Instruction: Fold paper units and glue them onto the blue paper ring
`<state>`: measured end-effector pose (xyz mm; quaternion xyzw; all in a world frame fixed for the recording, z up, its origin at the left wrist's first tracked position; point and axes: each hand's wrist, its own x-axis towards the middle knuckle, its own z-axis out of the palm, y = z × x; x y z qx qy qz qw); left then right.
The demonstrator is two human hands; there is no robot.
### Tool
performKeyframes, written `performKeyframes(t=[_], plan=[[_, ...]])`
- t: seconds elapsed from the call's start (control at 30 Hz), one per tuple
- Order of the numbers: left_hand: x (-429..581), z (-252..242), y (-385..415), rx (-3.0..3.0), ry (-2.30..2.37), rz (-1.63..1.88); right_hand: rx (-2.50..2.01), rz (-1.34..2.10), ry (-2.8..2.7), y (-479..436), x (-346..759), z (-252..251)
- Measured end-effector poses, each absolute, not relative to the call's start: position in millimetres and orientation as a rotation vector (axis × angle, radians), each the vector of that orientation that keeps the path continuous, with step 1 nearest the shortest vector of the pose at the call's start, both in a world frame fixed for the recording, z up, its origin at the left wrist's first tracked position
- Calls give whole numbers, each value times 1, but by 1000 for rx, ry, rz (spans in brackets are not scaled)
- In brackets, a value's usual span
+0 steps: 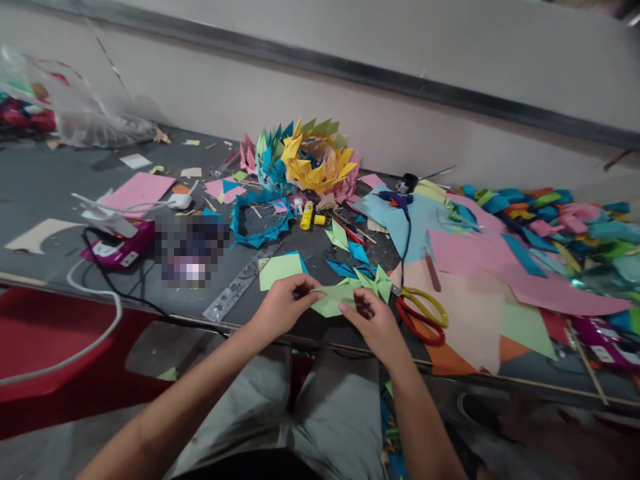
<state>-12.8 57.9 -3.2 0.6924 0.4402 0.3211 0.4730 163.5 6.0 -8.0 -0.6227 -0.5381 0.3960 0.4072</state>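
Note:
Both my hands pinch one light green folded paper piece (334,300) near the table's front edge. My left hand (283,303) grips its left end with fingers closed. My right hand (374,320) holds its right side, thumb and fingers pressed on the paper. Just behind lie several folded green and blue paper units (367,277) and a flat green paper square (280,269). Scissors with yellow and red handles (423,312) rest right of my right hand.
A multicoloured origami flower (305,163) stands at the back, a blue paper ring (257,223) before it. A clear ruler (240,283), yellow glue sticks (306,215), a blue glue gun (395,198), pink paper sheets (500,267), a pink device with cables (117,250) and a plastic bag (75,107) lie around.

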Motion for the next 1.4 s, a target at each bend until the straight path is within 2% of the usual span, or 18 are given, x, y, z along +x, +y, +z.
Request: performKeyframes(t=[0.07,0.13,0.33,0.6,0.8,1.03,1.23,1.4], plan=[[-11,-8,48,1444,1085,893,-1496,1103,-1222,3,158,-14],[-10,-12,39,1367,1060,855,-1461,1113,-1142,1,153,-18],[-16,-8,38,1691,1279,769,-1522,1160,-1368,11,155,-14],[-12,-5,47,2163,1689,320,-1973,428,-1777,24,143,-17],[-10,-9,43,2247,1782,343,-1763,197,-1909,15,138,-32],[-19,-17,46,2549,1539,426,-1341,241,-2221,17,154,-34],[-34,-21,56,2768,1019,509,-1248,258,-2324,20,160,-34],[-40,-24,59,2848,821,492,-1210,267,-2332,22,162,-34]])
